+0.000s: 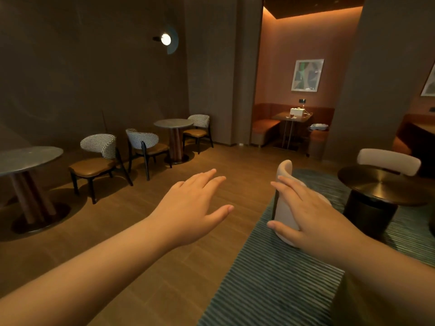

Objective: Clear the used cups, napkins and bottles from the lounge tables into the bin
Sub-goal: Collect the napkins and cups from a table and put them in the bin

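Booth table (280,117): pale box (297,111) and small items (292,116) on top, too small to tell apart. Bundle (319,126) on booth seat (317,137): unclear. Pale chair (283,208) half hidden behind right hand (306,215); contact unclear. Round table (28,158) cut by left edge; wall picture (429,83) by right edge.

A: Views?
B: One. Head-worn, wide-angle, above table height, facing forward and tilted down over the lounge floor. Clock from the wearer, 12 is straight ahead.
A: Near field?
B: Both forearms come in from the bottom edge. Left hand (188,208) at 12, right hand (313,215) at 1, close to the lens.
A: Far?
B: Round table (173,123) at 11, booth table (292,116) at 1, both well off. Dark side table (381,184) at 2, near. Frame edges bow.
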Motion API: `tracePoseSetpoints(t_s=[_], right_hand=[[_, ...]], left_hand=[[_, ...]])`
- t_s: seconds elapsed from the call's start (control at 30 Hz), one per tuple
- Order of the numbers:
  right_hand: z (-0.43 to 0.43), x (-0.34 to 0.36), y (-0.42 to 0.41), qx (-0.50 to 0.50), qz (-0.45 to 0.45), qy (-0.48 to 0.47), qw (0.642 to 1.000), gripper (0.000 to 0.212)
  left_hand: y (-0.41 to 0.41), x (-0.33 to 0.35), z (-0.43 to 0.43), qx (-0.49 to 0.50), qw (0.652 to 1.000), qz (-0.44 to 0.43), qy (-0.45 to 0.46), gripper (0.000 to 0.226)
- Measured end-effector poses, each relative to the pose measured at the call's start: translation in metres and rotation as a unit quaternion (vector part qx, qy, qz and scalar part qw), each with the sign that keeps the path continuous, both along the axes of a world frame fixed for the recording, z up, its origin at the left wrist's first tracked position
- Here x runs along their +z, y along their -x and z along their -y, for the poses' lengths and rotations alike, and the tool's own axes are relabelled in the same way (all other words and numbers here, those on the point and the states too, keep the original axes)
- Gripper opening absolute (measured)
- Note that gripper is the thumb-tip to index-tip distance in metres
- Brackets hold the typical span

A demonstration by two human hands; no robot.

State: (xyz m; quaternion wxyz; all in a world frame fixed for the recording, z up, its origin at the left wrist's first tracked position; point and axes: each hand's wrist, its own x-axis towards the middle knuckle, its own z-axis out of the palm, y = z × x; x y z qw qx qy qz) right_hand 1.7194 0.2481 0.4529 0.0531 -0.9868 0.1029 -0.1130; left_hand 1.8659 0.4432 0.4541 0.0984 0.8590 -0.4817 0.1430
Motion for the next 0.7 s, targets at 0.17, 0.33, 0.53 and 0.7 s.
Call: tracePoseSetpoints(t_s=[0.17,0.33,0.53,0.7], right_hand=[[0.085,0.002,-0.099,-0.009,0.025,0.023,0.999,0.082],[0.162,0.01,-0.2,-0.014,0.04,0.024,0.999,0.078],[0.219,-0.007,-0.312,0.005,0.021,-0.011,1.0,0.081],[0.26,-0.025,-0.413,0.015,0.006,0.005,1.0,0.083]], left_hand=[[-0.097,0.003,0.085,0.004,1.0,0.002,0.016,0.068],[-0.19,0.006,0.156,0.03,0.999,0.016,0.01,0.067],[-0.29,-0.005,0.2,0.045,0.999,0.021,-0.006,0.078],[-0.391,-0.017,0.241,0.051,0.998,0.018,-0.02,0.08]])
